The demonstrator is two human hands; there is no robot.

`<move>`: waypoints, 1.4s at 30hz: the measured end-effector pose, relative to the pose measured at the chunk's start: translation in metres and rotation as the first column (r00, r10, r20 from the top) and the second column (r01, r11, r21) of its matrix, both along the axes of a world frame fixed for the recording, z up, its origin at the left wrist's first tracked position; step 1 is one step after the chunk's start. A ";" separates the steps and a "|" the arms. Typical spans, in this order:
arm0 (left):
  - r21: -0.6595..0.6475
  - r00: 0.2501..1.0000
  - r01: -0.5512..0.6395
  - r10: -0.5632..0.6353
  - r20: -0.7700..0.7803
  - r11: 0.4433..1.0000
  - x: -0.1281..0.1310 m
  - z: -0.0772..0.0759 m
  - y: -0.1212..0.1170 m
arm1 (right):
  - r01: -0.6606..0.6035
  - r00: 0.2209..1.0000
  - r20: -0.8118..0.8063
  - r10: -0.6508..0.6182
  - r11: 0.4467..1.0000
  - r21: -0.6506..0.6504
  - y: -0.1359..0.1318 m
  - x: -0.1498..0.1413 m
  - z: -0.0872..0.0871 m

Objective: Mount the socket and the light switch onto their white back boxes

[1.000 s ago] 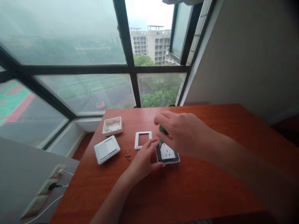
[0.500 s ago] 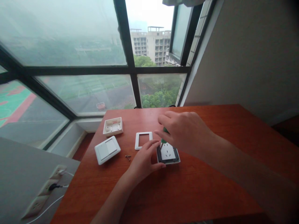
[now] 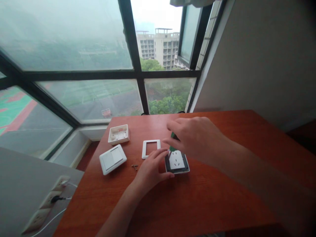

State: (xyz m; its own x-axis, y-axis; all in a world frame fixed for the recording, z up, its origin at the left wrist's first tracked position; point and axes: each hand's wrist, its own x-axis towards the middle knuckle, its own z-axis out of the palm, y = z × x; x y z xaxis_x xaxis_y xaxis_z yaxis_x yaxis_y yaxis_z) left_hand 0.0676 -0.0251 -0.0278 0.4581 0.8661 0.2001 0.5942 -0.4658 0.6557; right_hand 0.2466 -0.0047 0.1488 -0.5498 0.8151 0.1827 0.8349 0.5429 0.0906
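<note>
A wall socket (image 3: 176,160) with a white face and dark surround lies on the table, its cover frame off. My left hand (image 3: 151,168) grips the socket's left side, thumb at the near edge and fingers at the upper left corner. Over the socket's far left corner, my right hand (image 3: 191,133) is closed around the green handle of a screwdriver (image 3: 172,146). The shaft points down at that corner; its tip is hard to make out near my left fingertips. A white cover frame (image 3: 144,149) lies just beyond my left hand.
To the left, a white switch (image 3: 113,159) lies on the brown table (image 3: 209,204), with an open white back box (image 3: 118,135) behind it. Several screws (image 3: 134,167) lie between the switch and my left hand. Windows and a wall border the table.
Both hands keep their places at the socket, and the screwdriver stays over the same corner. The right hand has shifted very slightly; the whole view has moved a few pixels.
</note>
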 end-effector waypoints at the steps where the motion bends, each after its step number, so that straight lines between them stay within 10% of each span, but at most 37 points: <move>1: -0.001 1.000 0.004 -0.004 -0.002 1.000 0.000 0.000 0.000 | 0.021 1.000 0.007 -0.022 1.000 0.008 0.000 -0.001 -0.001; 10: -0.019 1.000 0.022 -0.022 -0.002 1.000 0.001 0.004 -0.001 | -0.189 0.981 -0.060 0.183 0.975 -0.118 -0.005 0.003 0.005; 19: -0.016 1.000 0.029 -0.029 -0.005 0.999 0.001 0.005 -0.001 | 0.004 1.000 -0.023 -0.003 0.999 0.043 -0.003 -0.004 -0.005; 26: -0.023 0.999 0.039 -0.039 0.020 0.999 0.001 0.002 -0.001 | -0.168 0.983 -0.091 0.159 0.980 -0.110 -0.003 0.001 0.003; 36: -0.031 1.000 0.022 -0.021 0.011 0.999 0.003 0.009 -0.002 | -0.001 1.000 -0.012 0.002 0.998 0.060 -0.002 -0.008 -0.003; 42: -0.018 0.999 0.026 -0.026 0.024 0.999 0.002 0.004 -0.001 | -0.046 0.997 -0.064 0.043 0.998 -0.048 -0.005 -0.005 0.003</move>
